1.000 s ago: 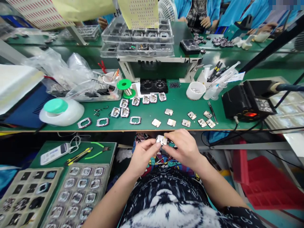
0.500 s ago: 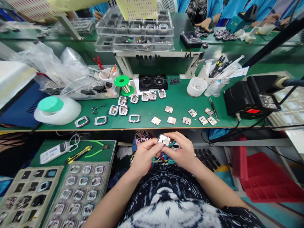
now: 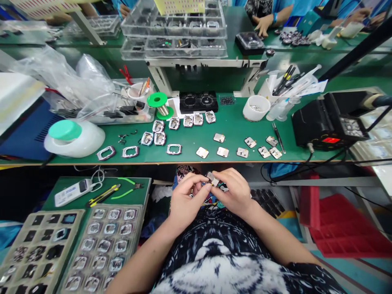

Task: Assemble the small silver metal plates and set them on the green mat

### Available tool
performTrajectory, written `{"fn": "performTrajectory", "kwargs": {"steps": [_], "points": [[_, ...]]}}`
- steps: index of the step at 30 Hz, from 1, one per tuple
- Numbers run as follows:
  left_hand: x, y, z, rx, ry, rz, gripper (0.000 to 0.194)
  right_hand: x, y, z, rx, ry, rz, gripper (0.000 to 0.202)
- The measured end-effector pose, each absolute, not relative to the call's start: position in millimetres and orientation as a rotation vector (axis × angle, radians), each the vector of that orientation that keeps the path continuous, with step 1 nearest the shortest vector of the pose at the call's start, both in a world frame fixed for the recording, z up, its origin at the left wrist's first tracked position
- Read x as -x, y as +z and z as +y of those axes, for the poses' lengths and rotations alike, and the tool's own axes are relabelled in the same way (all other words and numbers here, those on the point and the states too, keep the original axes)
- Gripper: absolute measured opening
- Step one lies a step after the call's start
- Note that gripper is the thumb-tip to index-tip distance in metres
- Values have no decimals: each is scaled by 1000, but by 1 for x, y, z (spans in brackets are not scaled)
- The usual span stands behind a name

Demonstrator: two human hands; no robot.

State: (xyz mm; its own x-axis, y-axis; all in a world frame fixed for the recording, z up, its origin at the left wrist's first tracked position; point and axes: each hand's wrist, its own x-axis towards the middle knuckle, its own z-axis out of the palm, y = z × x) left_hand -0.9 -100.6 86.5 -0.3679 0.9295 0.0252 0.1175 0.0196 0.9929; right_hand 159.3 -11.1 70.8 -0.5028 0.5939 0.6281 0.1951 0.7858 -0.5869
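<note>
Clearly, both hands have a pinched grip on one small silver metal plate (image 3: 213,180), held in the air above the lap, just off the near edge of the green surface (image 3: 193,137). The left hand (image 3: 188,198) pinches its left side and the right hand (image 3: 235,190) its right; fingertips cover much of its rim, and its face is too small to make out. Its long axis seems to slant from far left to near right; I cannot tell which end is the front. Beyond the surface's edge lie loose silver plates (image 3: 223,152), with tweezers (image 3: 278,138) farther right. A gap separates these plates from the nearest watch-case frame (image 3: 174,145) at left. The near-left tray of frames (image 3: 141,216) is cut off below.
</note>
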Motion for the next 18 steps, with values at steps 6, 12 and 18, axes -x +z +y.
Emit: {"fn": "performTrajectory", "kwargs": {"steps": [6, 12, 18], "points": [[10, 90, -101, -1244, 1350, 1602, 11, -159, 74, -13, 642, 648, -2054, 32], [27, 93, -101, -1519, 1257, 1592, 10, -161, 74, -17, 821, 1014, -1961, 30], [41, 97, -101, -1530, 1199, 1602, 13, -159, 79, -18, 889, 1232, -1905, 29]]}}
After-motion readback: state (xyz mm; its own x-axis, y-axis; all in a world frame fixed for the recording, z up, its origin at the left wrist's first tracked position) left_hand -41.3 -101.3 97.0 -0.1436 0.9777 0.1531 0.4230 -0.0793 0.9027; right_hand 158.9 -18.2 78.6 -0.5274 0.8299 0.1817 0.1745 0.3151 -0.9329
